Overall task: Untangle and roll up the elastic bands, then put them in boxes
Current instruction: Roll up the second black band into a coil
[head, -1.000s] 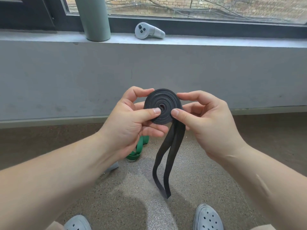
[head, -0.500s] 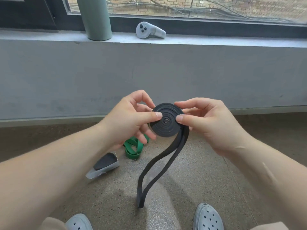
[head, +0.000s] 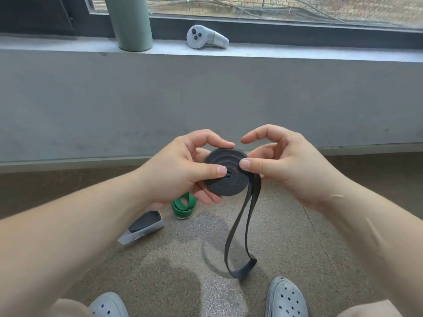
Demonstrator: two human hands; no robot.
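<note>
A black elastic band (head: 226, 179) is wound into a flat coil held in front of me, above the floor. Its unrolled tail hangs down as a loop ending near my right shoe. My left hand (head: 183, 172) grips the coil, thumb on its centre and fingers behind and under it. My right hand (head: 286, 165) pinches the coil's right edge where the tail leaves, with the index finger lifted above it. A green band (head: 183, 205) lies bunched on the floor, partly hidden by my left hand. A small grey box (head: 143, 226) holding a black roll lies tilted beside it.
A grey wall with a window ledge (head: 297, 52) runs across ahead. On the ledge stand a green cylinder (head: 129, 21) and a white controller (head: 206, 37). My two grey shoes (head: 286, 298) are at the bottom, on the speckled floor (head: 183, 259).
The coil has dropped lower and tilted flatter, and has grown as more band wound on. The hanging tail has shortened and swung to the right. The grey box came into view.
</note>
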